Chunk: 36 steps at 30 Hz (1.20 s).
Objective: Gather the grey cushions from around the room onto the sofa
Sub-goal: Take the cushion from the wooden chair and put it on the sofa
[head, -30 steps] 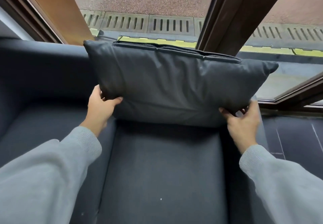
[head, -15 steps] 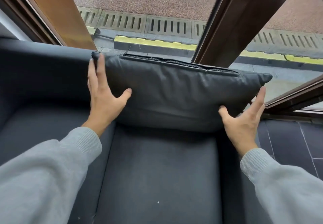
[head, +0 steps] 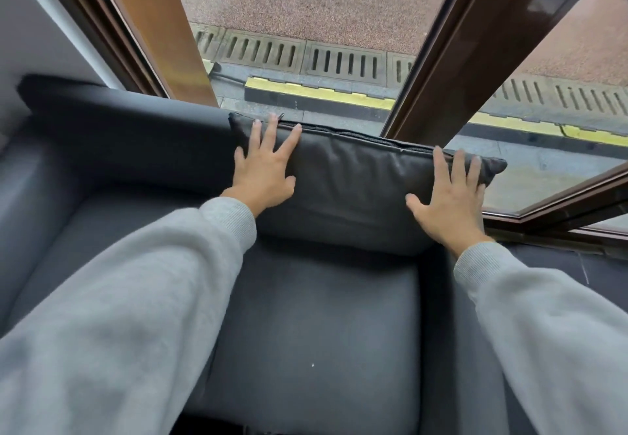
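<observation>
A dark grey cushion [head: 356, 179] stands on edge against the backrest at the right end of the dark sofa [head: 306, 315], its zip along the top. My left hand [head: 266, 169] lies flat on the cushion's left end with fingers spread. My right hand [head: 448, 196] presses flat on its right end, fingers straight and pointing up. Neither hand curls around the fabric.
Behind the sofa are large windows with dark brown frames [head: 469, 60], looking onto paving, drain grates [head: 339, 60] and a yellow kerb strip. The sofa's left seat [head: 68, 230] and backrest [head: 119, 122] stretch to the left. Dark floor tiles [head: 577, 271] lie to the right.
Both hands let go of the cushion's lower corners and slid up to lie flat on its face. The cushion settled lower against the backrest.
</observation>
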Available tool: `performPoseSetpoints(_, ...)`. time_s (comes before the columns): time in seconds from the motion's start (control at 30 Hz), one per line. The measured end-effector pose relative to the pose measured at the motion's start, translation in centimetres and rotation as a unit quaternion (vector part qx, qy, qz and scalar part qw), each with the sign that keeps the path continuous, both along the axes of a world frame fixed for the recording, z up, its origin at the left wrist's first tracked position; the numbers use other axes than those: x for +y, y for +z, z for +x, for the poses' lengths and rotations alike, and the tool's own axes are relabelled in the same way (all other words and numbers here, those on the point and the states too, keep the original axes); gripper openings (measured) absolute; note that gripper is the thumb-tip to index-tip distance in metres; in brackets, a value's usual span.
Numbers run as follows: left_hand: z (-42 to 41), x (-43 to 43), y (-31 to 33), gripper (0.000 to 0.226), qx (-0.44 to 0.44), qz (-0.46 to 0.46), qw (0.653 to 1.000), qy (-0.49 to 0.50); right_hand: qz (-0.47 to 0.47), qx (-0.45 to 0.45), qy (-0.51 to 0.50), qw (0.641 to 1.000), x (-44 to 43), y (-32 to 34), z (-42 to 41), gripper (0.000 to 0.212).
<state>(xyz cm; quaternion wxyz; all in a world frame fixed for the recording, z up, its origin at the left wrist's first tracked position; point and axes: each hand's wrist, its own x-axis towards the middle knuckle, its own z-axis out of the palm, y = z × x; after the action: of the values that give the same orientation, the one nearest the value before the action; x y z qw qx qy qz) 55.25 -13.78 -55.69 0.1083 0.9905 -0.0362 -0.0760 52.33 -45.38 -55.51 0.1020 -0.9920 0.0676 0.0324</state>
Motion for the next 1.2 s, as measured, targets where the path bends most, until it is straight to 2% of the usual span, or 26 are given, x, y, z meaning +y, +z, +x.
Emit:
performPoseSetpoints(0.2,1.4,0.0,2.3,0.090,0.071,0.038,0.997,-0.001,-0.040,0.070,0.007,0.997,-0.2,1.3,0.7,0.096)
performPoseSetpoints(0.37,1.2,-0.3,2.7,0.082,0.029,0.067,0.997,-0.023,-0.043,0.027,0.014,0.999,0.1,1.1,0.6,0.090)
performPoseSetpoints(0.5,1.3,0.0,0.8,0.084,0.103,0.061,0.992,-0.030,-0.042,0.075,0.033,0.996,-1.0,-1.1,0.7,0.089)
performPoseSetpoints(0.63,1.2,0.4,-1.4,0.084,0.139,0.063,0.987,-0.044,-0.031,0.121,0.042,0.991,-2.1,-2.8,0.0,0.087)
performPoseSetpoints(0.7,1.2,0.2,-2.1,0.084,0.115,0.072,0.990,-0.042,-0.038,0.107,0.039,0.993,-1.8,-3.2,0.1,0.086)
performPoseSetpoints(0.83,1.0,0.5,-1.8,0.087,-0.023,0.070,0.997,-0.037,-0.051,0.020,0.018,0.998,-1.0,-2.0,0.9,0.092)
performPoseSetpoints(0.9,0.7,1.0,-1.8,0.091,-0.061,0.064,0.995,-0.037,-0.053,-0.007,0.001,0.999,-1.0,-1.6,0.7,0.099)
performPoseSetpoints(1.07,0.0,2.6,-0.8,0.090,-0.033,0.081,0.995,-0.040,-0.080,0.021,-0.013,0.996,-1.0,-0.7,-1.2,0.100)
performPoseSetpoints(1.2,-0.4,3.2,3.6,0.083,-0.018,0.075,0.996,-0.035,-0.068,0.037,-0.032,0.996,-0.6,2.9,-2.1,0.095)
